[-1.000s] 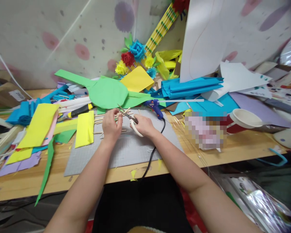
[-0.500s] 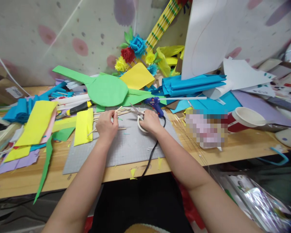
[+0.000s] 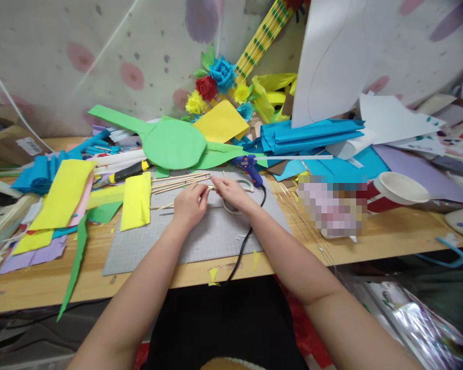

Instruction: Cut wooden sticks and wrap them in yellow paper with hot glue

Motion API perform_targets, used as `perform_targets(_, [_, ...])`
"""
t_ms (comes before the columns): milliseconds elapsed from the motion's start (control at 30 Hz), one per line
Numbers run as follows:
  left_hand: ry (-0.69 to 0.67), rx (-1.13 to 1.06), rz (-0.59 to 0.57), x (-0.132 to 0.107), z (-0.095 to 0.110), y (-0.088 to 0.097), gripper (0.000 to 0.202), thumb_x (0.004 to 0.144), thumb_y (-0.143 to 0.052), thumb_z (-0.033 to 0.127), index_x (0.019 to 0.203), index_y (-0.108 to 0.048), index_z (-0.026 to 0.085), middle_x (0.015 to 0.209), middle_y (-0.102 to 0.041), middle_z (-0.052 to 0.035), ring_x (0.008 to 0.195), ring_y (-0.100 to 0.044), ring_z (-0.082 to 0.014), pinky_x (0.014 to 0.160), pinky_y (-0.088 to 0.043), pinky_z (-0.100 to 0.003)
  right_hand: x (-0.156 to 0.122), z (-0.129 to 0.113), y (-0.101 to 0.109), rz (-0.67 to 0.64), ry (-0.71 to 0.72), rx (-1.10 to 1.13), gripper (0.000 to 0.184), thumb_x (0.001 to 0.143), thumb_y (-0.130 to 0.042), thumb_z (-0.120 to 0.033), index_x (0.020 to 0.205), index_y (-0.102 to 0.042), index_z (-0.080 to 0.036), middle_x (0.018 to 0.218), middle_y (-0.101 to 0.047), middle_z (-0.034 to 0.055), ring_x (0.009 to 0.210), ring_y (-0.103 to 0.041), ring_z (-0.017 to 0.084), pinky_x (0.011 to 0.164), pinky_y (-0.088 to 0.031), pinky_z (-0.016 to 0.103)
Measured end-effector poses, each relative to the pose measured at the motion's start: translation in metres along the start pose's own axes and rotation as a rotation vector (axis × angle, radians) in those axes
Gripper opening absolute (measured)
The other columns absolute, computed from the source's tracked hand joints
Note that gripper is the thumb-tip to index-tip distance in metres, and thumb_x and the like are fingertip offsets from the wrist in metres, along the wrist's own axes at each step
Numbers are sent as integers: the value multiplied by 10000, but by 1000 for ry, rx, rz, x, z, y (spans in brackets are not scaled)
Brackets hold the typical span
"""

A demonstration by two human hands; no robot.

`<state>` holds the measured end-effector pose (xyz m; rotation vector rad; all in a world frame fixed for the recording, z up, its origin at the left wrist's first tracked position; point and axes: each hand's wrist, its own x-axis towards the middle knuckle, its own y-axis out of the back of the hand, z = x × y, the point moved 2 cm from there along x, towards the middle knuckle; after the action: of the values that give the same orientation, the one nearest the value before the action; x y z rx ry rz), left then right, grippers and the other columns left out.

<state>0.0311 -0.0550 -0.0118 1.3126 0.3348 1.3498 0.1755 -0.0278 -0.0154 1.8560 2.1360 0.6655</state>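
Note:
My left hand (image 3: 191,205) is closed in a pinch on a thin wooden stick (image 3: 165,206) over the grey cutting mat (image 3: 200,241). My right hand (image 3: 231,192) meets it fingertip to fingertip and pinches the same stick's other end. White-handled scissors (image 3: 248,185) lie on the mat, partly under my right hand. A bundle of several more sticks (image 3: 177,181) lies just beyond my left hand.
A blue glue gun (image 3: 249,167) rests behind my right hand, its black cord (image 3: 245,239) running off the table's front edge. Green (image 3: 173,144), yellow (image 3: 135,200) and blue paper (image 3: 308,136), paper flowers (image 3: 216,85) and a red cup (image 3: 393,190) crowd the wooden table (image 3: 389,231).
My right hand has laid the scissors down on the mat and moved left. Both hands have come together, pinching one stick between them.

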Motion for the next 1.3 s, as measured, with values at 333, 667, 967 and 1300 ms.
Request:
perform_targets(333, [78, 20, -117, -5, 12, -1, 315, 821, -424, 469, 851, -584, 199, 771, -637, -26, 689, -583, -176, 572, -340, -266, -1, 0, -16, -118, -69, 425, 423, 722, -495, -523, 515, -482, -154, 486, -397, -50, 500, -377, 72, 542, -330, 222])
perform_targets(667, [87, 68, -100, -3, 12, -1, 342, 724, -539, 544, 711, -582, 205, 681, -612, -7, 634, -546, -156, 548, -288, -260, -8, -2, -14, -311, -59, 545, 390, 782, -458, -458, 577, -547, -139, 432, -320, -72, 398, -260, 46, 407, -233, 210])
perform_targets(967, [160, -92, -67, -3, 20, 0, 405, 715, -553, 514, 514, -443, 180, 500, -451, 32, 481, -386, -94, 492, -224, -245, -6, 0, -23, -336, -94, 726, 417, 755, -489, -510, 513, -462, -171, 408, -265, -73, 389, -218, 49, 395, -164, 215])
perform_targets(1300, [15, -93, 65, -6, 20, 1, 431, 734, -539, 507, 508, -376, 179, 476, -401, 35, 457, -332, -86, 491, -217, -240, -7, -8, -6, -181, 64, 604, 414, 761, -475, -557, 583, -429, -186, 494, -320, -60, 454, -271, 64, 439, -224, 213])
